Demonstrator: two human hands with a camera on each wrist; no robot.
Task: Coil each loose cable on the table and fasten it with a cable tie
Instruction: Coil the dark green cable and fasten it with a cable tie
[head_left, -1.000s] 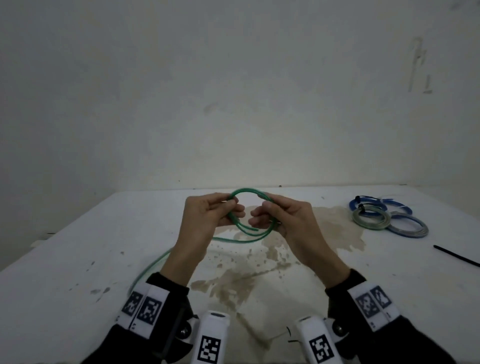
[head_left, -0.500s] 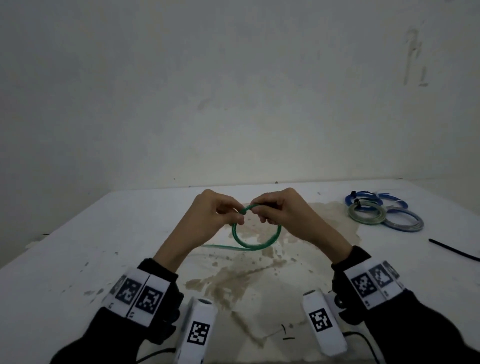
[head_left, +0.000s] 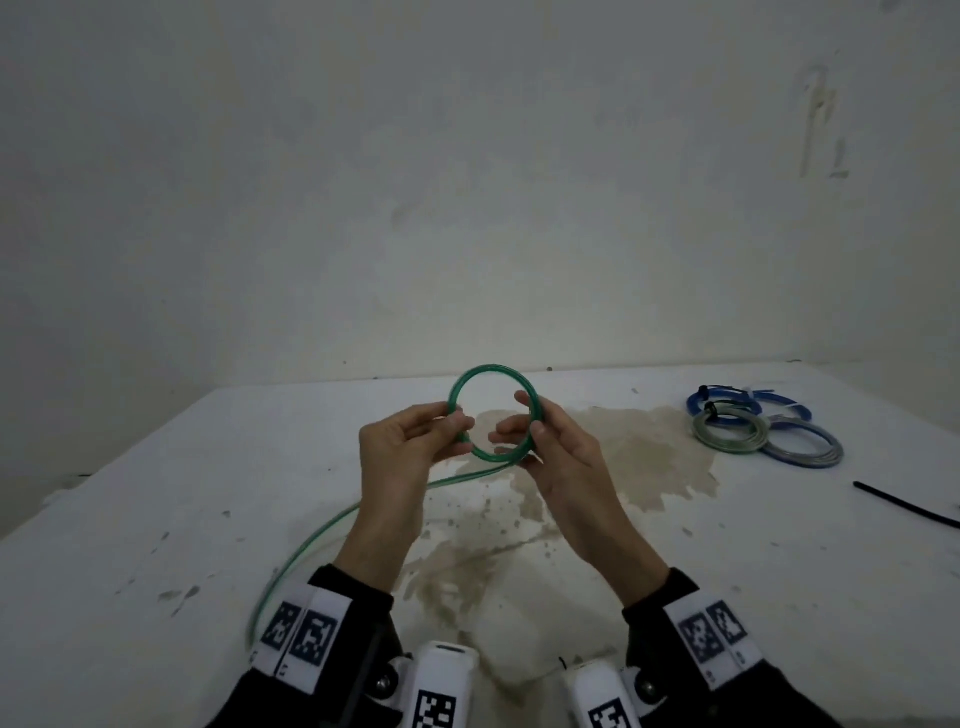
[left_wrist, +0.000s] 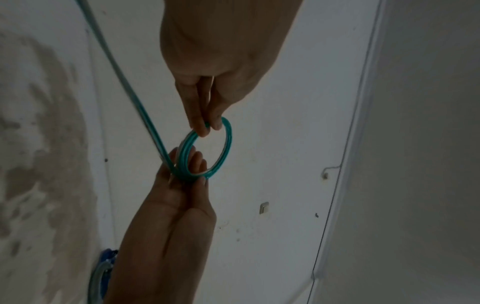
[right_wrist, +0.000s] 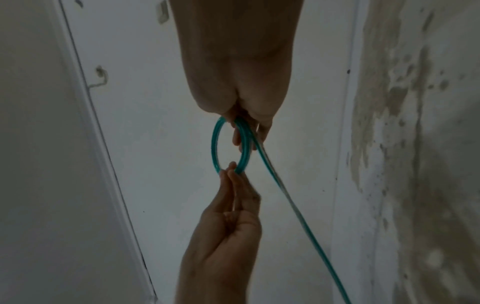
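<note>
A green cable coil (head_left: 488, 368) of a few small loops stands upright over the white table (head_left: 156, 493), held between both hands. My left hand (head_left: 460, 421) pinches its left side with thumb and fingertips, which also shows in the left wrist view on the coil (left_wrist: 227, 144). My right hand (head_left: 524, 421) grips the right and lower side, where the strands (right_wrist: 215, 144) cross. The loose green tail (head_left: 322, 525) runs from the coil's bottom down and left across the table, then passes under my left sleeve.
At the right rear lie tied coils: a blue one (head_left: 748, 402), a grey-green one (head_left: 727, 428) and a grey-blue one (head_left: 802, 449). A black cable tie (head_left: 904, 504) lies near the right edge. A brown stain (head_left: 639, 452) spreads mid-table. A wall stands behind.
Half a second ago the loop hung below my pinching fingers; now it stands upright above them, and my hands have moved apart to its left and right sides.
</note>
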